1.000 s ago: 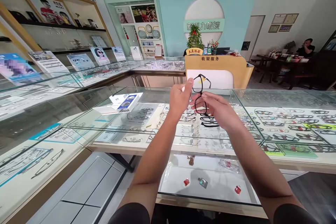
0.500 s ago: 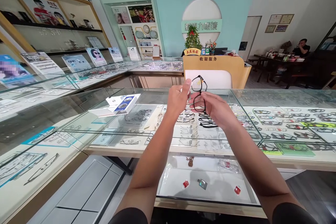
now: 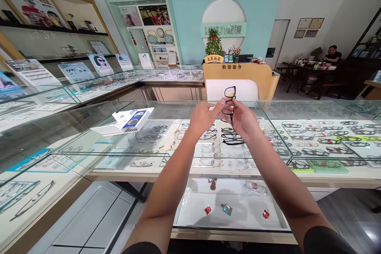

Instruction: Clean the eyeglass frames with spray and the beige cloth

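Observation:
Above the glass counter, a pair of black-framed eyeglasses (image 3: 230,92) is turned on end, one lens above the other. My right hand (image 3: 244,120) is closed around the lower part of the frame, with the fingers behind the lower lens. My left hand (image 3: 205,117) is closed too, its thumb pressed to the frame near the middle. A small white bit shows at the left fingers; I cannot tell what it is. Below the hands, several dark eyeglasses (image 3: 232,141) lie in rows inside the glass display case (image 3: 166,154).
An opened white and blue box (image 3: 135,121) rests on the counter glass to the left. An open drawer (image 3: 196,222) below holds small red packets and a grey tag. Behind stands a wooden cashier desk (image 3: 269,83). A person (image 3: 332,55) sits at a far table.
The eyeglasses have turned edge-on and shifted slightly right. My left hand has moved right, its thumb now at the frame's middle. The view has swung a little to the right.

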A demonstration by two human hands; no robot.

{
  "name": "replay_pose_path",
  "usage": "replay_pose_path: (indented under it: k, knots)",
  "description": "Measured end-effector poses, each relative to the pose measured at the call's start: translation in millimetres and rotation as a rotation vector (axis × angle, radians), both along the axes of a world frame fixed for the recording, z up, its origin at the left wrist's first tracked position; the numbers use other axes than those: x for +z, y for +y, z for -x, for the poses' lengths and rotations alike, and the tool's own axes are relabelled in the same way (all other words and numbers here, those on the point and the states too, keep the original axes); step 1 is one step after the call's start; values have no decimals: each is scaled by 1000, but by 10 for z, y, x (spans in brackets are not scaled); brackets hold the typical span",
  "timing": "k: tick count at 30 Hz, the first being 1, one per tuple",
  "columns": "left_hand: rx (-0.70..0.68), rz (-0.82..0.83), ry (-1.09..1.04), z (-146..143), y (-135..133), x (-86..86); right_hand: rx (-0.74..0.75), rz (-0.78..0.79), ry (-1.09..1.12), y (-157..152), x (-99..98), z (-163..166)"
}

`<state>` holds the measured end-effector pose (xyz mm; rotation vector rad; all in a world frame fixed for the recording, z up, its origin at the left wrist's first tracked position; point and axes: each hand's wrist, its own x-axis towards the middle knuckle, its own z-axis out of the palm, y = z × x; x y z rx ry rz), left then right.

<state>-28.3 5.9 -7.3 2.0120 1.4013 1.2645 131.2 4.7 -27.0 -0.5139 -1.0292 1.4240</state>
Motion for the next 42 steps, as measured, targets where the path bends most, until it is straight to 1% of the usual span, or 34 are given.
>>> replay_pose_path:
  k: [4,7,10,12,13,15,17,18,20,22,25,28,32,36,42]
  knots:
    - [-80,-32,-84,1,22,-12,-3,-23,-11,-25,11,6]
    - [-63,-61,-171,91,56,46,21,-3,5,-38,30,5]
    - [-2,-129,-242,342,185,94,38,24,5,-41,47,14]
    - [62,-143,-301,624,346,43,37,39,4,-35,54,23]
    - [96,-131,-326,796,439,-22,35,48,7,-29,55,26]
    - [232,-106,-330,1179,619,-232,33,62,19,-8,53,29]
    - [432,-31,-207,1565,746,-523,41,71,29,22,46,28]
    - [488,-6,-175,1742,780,-680,46,77,31,40,41,27]
    - [562,42,-133,2045,798,-982,53,94,32,73,30,25]
    - [630,80,-84,2272,772,-1232,58,110,31,101,17,26]
    - [702,133,-15,2498,719,-1482,65,122,30,120,-2,27]
    - [751,152,31,2625,697,-1621,78,111,21,115,-14,22]
    - [768,170,59,2686,700,-1723,84,102,19,89,-5,16]
    - [761,188,80,2671,696,-1760,91,111,21,63,23,22]
    - [761,212,97,2671,670,-1751,83,109,23,41,36,24]
